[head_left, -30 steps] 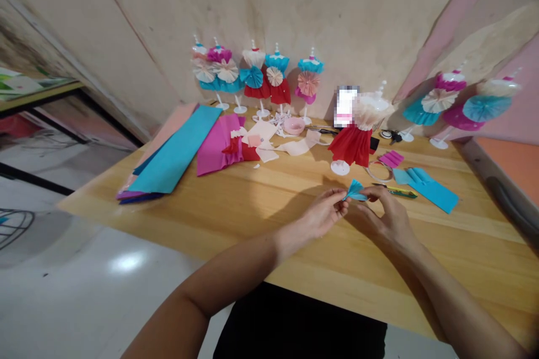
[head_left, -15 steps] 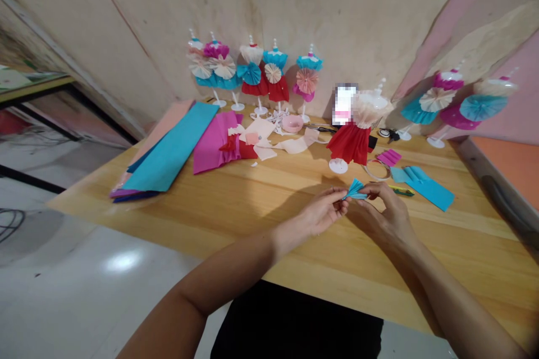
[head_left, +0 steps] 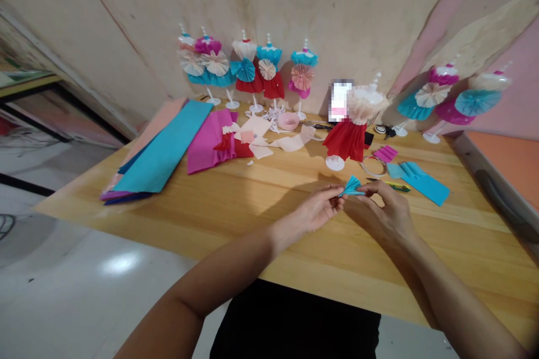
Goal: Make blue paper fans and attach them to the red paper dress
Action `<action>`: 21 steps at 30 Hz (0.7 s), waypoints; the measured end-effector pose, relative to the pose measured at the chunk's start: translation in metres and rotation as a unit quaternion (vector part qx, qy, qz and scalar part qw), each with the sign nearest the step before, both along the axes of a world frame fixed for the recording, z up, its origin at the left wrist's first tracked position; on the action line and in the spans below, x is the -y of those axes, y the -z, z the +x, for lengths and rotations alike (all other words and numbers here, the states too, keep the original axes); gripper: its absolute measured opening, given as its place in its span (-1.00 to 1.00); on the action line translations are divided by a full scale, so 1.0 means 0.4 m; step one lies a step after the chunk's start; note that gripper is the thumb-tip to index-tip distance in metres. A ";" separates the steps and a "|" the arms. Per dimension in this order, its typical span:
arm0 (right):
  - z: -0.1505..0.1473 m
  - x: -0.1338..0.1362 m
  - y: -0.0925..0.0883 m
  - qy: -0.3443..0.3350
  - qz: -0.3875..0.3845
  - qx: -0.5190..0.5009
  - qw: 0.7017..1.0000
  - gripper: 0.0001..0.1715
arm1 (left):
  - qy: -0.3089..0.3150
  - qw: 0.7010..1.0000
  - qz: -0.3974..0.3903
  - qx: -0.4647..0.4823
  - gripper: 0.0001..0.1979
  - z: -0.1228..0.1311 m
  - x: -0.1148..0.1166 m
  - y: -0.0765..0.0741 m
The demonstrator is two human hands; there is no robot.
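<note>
A small pleated fan of blue crepe paper is held above the wooden table between both hands. My left hand pinches its gathered end on the left side. The fingertips of my right hand are closed on the fan's right edge. Just behind the hands stands a mini dress form in a cream top and red crepe skirt. A yellow-green craft knife lies close behind my right hand, partly covered by it. To the right is a folded blue crepe strip.
Several dressed mini mannequins line the wall. Crepe paper sheets are stacked at the left, with magenta paper and cream scraps beside them. A pink bowl, a phone and a tape ring lie further back.
The pleats of the blue fan have spread a little more between the hands. My view has shifted slightly, so the whole scene sits further left; more of the craft knife shows.
</note>
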State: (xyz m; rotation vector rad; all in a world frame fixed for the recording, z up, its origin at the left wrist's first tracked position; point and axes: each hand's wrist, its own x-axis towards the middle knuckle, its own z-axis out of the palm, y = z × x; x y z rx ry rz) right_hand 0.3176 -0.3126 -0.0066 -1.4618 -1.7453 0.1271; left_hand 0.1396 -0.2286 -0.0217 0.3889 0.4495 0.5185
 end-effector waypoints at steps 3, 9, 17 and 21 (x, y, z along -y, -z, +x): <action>-0.004 0.002 -0.006 -0.011 -0.020 0.011 1.000 -0.76 | 0.006 1.000 -0.012 0.006 -0.97 0.001 -0.002 0.002; -0.017 0.003 -0.005 -0.019 -0.028 -0.014 0.999 -0.89 | 0.027 0.999 -0.040 0.011 -0.92 -0.002 -0.002 -0.005; -0.005 0.003 0.000 0.001 -0.053 -0.048 0.997 -0.85 | 0.033 0.999 0.007 -0.003 -0.95 -0.004 -0.004 -0.005; -0.002 0.002 0.001 0.010 -0.060 -0.058 0.996 -0.84 | 0.034 0.999 0.017 -0.008 -0.96 -0.005 -0.004 -0.005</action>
